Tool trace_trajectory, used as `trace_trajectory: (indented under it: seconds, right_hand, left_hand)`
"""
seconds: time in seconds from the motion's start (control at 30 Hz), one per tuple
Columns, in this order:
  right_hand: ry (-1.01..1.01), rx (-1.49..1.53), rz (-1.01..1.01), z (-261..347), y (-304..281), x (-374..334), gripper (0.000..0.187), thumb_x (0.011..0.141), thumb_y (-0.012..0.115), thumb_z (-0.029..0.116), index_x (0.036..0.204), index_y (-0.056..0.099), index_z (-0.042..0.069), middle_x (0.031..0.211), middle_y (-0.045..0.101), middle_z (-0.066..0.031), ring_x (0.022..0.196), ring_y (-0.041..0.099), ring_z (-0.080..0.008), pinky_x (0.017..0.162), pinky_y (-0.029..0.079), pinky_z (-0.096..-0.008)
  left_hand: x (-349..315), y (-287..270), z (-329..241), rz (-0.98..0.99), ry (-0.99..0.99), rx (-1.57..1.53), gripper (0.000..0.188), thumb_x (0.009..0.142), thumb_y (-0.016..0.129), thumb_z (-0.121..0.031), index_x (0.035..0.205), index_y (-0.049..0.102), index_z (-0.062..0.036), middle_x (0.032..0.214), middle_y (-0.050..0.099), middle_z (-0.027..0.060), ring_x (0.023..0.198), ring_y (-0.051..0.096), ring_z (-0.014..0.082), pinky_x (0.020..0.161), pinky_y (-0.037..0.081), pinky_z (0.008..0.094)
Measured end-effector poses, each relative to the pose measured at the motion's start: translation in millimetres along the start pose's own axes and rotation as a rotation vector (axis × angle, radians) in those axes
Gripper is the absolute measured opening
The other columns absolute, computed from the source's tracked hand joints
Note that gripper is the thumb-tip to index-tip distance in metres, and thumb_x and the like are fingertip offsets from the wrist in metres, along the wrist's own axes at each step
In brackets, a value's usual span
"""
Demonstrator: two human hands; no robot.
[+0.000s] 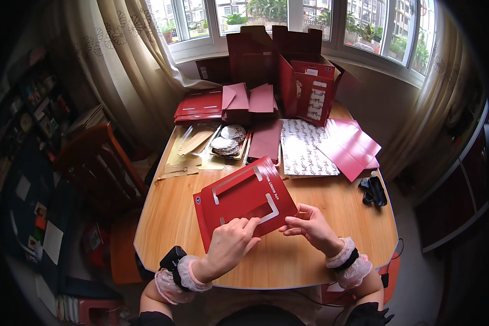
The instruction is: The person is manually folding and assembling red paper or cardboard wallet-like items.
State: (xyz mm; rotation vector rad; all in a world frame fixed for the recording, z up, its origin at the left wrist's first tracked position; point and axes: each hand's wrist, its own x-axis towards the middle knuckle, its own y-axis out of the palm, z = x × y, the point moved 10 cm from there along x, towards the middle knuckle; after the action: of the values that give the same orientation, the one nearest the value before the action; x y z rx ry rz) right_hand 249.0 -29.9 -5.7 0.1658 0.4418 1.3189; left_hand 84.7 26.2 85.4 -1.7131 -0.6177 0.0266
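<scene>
- Red card (242, 191) w/ pale-edged cutouts: up in front of the person, over near half of wooden table (168, 231), tilted; its near edge toward the person.
- L hand (231, 242): fingers bent, fingertips on the card's face near a cutout; thumb lower. Can't tell if it grips or just presses.
- R hand (309, 224): narrow, thumb & fingers pinching the card's R corner.
- Both wrists: pale frilly cuffs w/ dark bands.
- Far L of table: red stack (198, 104), then pink stack (236, 99) beside it.
- Far R: tall red box (304, 89), upright, top flaps up, just in front of window (386, 27).
- Mid row, L to R: brown pcs (198, 142) in clear wrap, round patterned pcs (231, 140) in a tray, dark pink stack (265, 138), patterned sheet (304, 152).
- Pink sheets (350, 145) overlap the patterned sheet's R side.
- Small black item (373, 191) near table's R edge; can't tell what.
- L of table: wooden chair (100, 163).
</scene>
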Motion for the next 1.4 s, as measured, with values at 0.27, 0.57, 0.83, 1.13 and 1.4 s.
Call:
trace_trajectory:
  seconds: [0.27, 0.57, 0.83, 1.13, 1.4]
  right_hand:
    - [-0.373, -0.817, -0.266, 70, 5, -30, 0.025, 0.089, 0.080, 0.008, 0.107, 0.063, 0.001, 0.103, 0.069, -0.0094, 0.091, 0.069, -0.0210, 0.078, 0.060, -0.0323]
    - [-0.838, -1.467, 0.234, 67, 79, -52, 0.038, 0.078, 0.084, 0.015, 0.109, 0.063, 0.010, 0.109, 0.063, -0.0056, 0.109, 0.059, -0.0281, 0.095, 0.048, -0.0403]
    - [-0.741, -1.531, 0.320, 52, 65, -43, 0.035, 0.078, 0.082, 0.016, 0.105, 0.060, 0.011, 0.101, 0.059, -0.0049, 0.103, 0.057, -0.0259, 0.089, 0.046, -0.0393]
    - [-0.508, -1.528, 0.465, 12, 55, -39, 0.037, 0.078, 0.084, 0.017, 0.107, 0.062, 0.010, 0.104, 0.062, -0.0051, 0.100, 0.057, -0.0273, 0.091, 0.046, -0.0395]
    - [-0.533, -1.453, 0.437, 18, 53, -41, 0.034, 0.079, 0.081, 0.019, 0.101, 0.057, 0.009, 0.096, 0.061, -0.0066, 0.098, 0.057, -0.0273, 0.086, 0.045, -0.0405]
  left_hand:
    - [-2, 0, -5, 0.083, -0.007, -0.030, 0.040, 0.082, 0.082, -0.020, 0.115, 0.064, -0.0088, 0.097, 0.065, 0.0071, 0.090, 0.069, 0.0257, 0.071, 0.056, 0.0382]
    - [8, 19, -26, 0.195, 0.109, -0.106, 0.038, 0.083, 0.079, -0.019, 0.114, 0.063, -0.0068, 0.096, 0.063, 0.0104, 0.090, 0.067, 0.0300, 0.077, 0.054, 0.0427]
    - [10, 28, -33, 0.145, 0.189, -0.131, 0.036, 0.084, 0.079, -0.021, 0.113, 0.062, -0.0074, 0.091, 0.065, 0.0096, 0.087, 0.068, 0.0292, 0.075, 0.053, 0.0406]
    - [-4, 57, -37, 0.325, 0.259, -0.145, 0.035, 0.085, 0.079, -0.025, 0.105, 0.059, -0.0039, 0.087, 0.066, 0.0096, 0.083, 0.068, 0.0267, 0.073, 0.054, 0.0390]
    - [-1, 63, -40, 0.336, 0.315, -0.128, 0.032, 0.086, 0.076, -0.023, 0.103, 0.057, -0.0041, 0.085, 0.064, 0.0099, 0.083, 0.068, 0.0271, 0.074, 0.054, 0.0393]
